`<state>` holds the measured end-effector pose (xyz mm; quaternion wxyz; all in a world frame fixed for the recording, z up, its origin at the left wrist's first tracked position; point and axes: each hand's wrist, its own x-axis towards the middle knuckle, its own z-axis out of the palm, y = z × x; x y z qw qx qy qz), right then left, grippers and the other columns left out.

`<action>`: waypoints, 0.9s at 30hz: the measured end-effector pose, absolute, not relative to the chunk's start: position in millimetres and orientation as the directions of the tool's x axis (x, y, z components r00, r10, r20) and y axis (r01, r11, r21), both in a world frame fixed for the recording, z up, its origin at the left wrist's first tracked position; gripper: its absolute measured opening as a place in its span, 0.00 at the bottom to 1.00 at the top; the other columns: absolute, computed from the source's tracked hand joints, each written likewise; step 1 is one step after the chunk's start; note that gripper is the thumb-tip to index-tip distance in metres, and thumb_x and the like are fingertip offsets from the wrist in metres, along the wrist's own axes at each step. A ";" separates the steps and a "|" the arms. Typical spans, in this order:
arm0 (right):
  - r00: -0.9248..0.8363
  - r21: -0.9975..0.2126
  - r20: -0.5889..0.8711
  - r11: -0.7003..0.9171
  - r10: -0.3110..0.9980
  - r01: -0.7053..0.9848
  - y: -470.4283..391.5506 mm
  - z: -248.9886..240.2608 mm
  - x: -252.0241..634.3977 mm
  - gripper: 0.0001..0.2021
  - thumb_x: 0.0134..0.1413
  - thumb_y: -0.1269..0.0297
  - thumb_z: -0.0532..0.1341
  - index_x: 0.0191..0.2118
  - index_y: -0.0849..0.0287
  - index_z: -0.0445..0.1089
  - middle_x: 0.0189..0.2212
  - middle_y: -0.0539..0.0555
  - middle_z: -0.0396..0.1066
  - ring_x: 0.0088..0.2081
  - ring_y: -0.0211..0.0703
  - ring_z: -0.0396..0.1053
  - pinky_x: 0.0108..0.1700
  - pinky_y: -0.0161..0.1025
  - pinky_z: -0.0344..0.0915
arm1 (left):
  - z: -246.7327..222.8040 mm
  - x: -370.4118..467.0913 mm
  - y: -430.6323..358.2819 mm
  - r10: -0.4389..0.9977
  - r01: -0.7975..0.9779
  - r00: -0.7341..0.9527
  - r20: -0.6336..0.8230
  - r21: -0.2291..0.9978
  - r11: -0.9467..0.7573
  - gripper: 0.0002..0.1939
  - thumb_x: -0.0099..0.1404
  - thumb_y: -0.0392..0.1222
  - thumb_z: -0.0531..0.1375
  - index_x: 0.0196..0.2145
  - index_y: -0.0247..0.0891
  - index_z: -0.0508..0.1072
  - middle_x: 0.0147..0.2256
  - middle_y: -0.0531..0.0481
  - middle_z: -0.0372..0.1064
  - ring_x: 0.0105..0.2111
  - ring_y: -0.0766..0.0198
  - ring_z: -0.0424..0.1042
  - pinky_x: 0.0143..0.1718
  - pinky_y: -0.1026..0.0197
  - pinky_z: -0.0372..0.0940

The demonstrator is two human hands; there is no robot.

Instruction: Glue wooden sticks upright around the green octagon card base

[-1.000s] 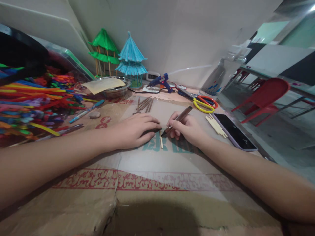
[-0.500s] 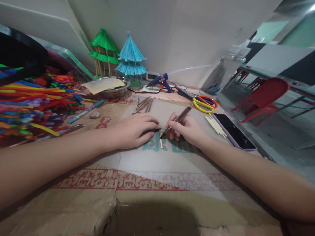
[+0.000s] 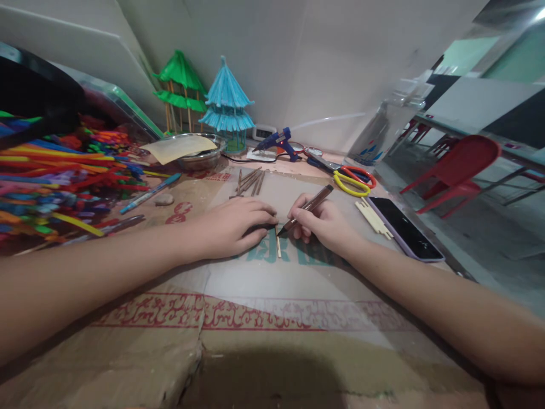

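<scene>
A brown marker (image 3: pixel 313 203) is gripped in my right hand (image 3: pixel 323 218), its tip touching a thin wooden stick (image 3: pixel 279 247). The stick lies on a translucent sheet (image 3: pixel 251 284), pale at its near end and darker along one edge. With bent fingers, my left hand (image 3: pixel 238 227) pins the stick's far end down; the fingertips cover that end. Beyond my left hand lies a small pile of brown sticks (image 3: pixel 250 182). Several pale sticks (image 3: pixel 374 219) sit side by side to the right of my right hand.
A phone (image 3: pixel 406 229), scissors (image 3: pixel 351 179) and a blue glue gun (image 3: pixel 276 142) lie right and behind. Green (image 3: pixel 181 82) and blue (image 3: pixel 227 102) model pavilions stand by the wall, near a metal bowl (image 3: pixel 200 162). Colourful pipe cleaners (image 3: pixel 55 176) fill the left side.
The marker tip has shifted slightly away from me along the stick, and the marker's back end has moved a little right. My left hand stays in place.
</scene>
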<state>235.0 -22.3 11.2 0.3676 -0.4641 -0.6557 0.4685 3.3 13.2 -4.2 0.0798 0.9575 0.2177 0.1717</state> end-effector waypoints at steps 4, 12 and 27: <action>-0.331 -0.953 0.027 0.124 0.943 0.275 -22.9 12.3 235.2 0.09 0.55 0.59 0.62 0.31 0.57 0.65 0.17 0.46 0.71 0.16 0.32 0.62 0.18 0.29 0.59 | -4.3 3.4 13.3 0.439 0.388 0.849 0.294 0.218 -0.896 0.17 0.73 0.41 0.52 0.53 0.37 0.75 0.55 0.41 0.72 0.56 0.51 0.69 0.60 0.46 0.62; -0.471 -0.959 -0.020 0.117 0.882 0.259 -25.9 13.3 237.8 0.11 0.54 0.57 0.64 0.31 0.58 0.65 0.15 0.45 0.68 0.16 0.32 0.63 0.18 0.29 0.58 | -3.2 3.3 12.8 0.441 0.387 0.848 0.292 0.227 -0.894 0.16 0.73 0.41 0.52 0.52 0.37 0.75 0.56 0.41 0.72 0.57 0.51 0.70 0.62 0.43 0.60; -0.301 -0.949 0.032 0.124 0.953 0.290 -23.7 13.5 232.8 0.08 0.56 0.59 0.61 0.31 0.57 0.64 0.18 0.46 0.71 0.16 0.32 0.62 0.19 0.29 0.59 | -3.0 3.8 12.4 0.453 0.398 0.843 0.292 0.230 -0.888 0.15 0.73 0.41 0.53 0.52 0.37 0.75 0.54 0.40 0.72 0.55 0.51 0.70 0.59 0.46 0.63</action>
